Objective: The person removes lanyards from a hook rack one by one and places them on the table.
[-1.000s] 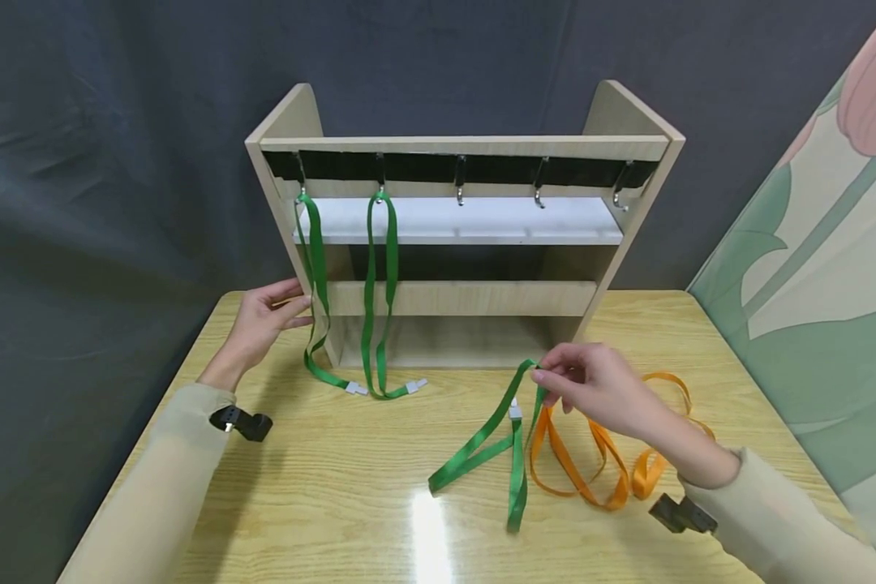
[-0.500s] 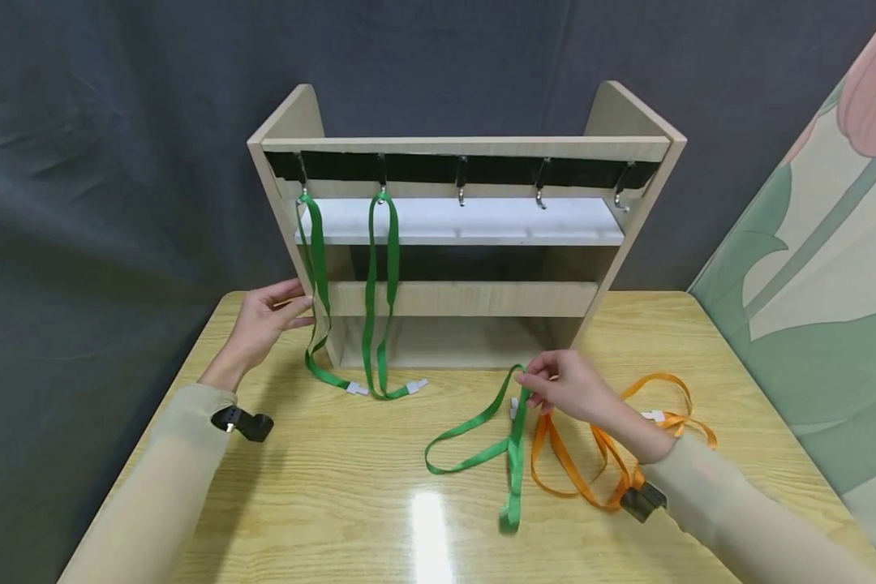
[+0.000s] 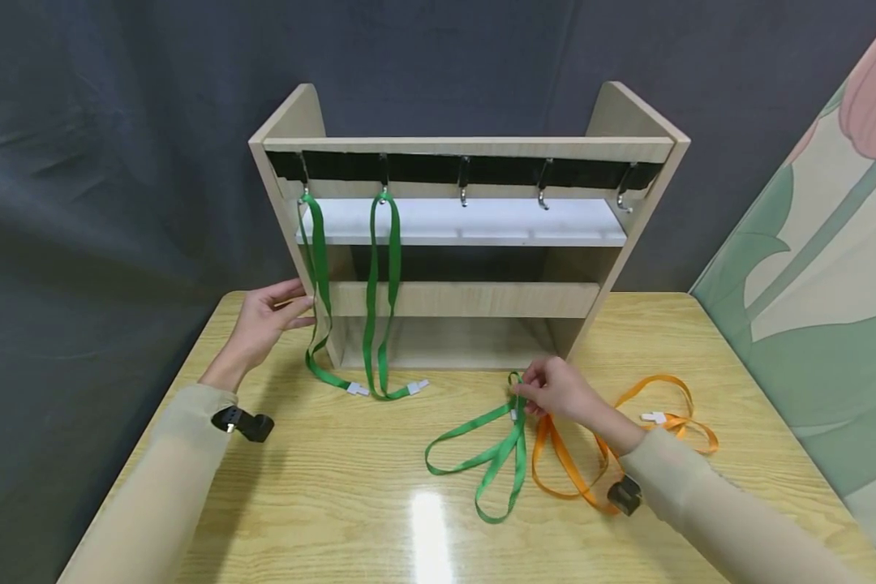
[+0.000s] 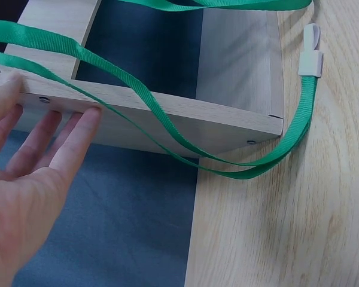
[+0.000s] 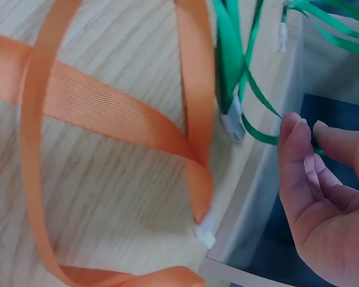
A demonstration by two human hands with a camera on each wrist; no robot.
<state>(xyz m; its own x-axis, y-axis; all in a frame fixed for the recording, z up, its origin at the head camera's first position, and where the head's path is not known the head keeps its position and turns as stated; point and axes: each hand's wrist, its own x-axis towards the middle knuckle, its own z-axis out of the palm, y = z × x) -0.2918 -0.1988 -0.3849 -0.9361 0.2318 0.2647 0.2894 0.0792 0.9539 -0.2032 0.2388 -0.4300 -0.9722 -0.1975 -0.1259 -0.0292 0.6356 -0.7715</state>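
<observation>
On the tabletop (image 3: 321, 487), just before the hook rack (image 3: 453, 298): green lanyard (image 3: 506, 447), pinched in right hand (image 3: 558, 395), near orange lanyard webbing (image 3: 565, 460); left hand (image 3: 263, 318), fingers extended, touches rack's side panel (image 4: 227, 115).

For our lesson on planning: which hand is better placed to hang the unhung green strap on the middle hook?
Probably the right hand: it pinches that green strap, and the middle hook is bare. The left hand touches the left side of the rack, away from that strap.
</observation>
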